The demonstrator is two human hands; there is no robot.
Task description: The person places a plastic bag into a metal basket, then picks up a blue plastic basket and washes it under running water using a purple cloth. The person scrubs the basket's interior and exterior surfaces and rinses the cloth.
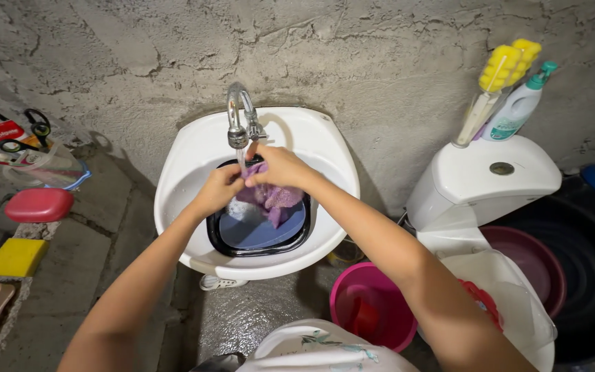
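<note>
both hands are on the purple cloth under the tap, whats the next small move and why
Probably squeeze and rub the purple cloth between the left hand and right hand. It sits bunched right below the tap, where water looks to be running, over the dark basin in the white sink, so runoff would fall into the basin.

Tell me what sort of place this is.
Most likely a plain home bathroom with rough cement walls. A white wall basin with a metal tap stands beside a white toilet cistern, and a pink bucket sits on the wet floor.
</note>
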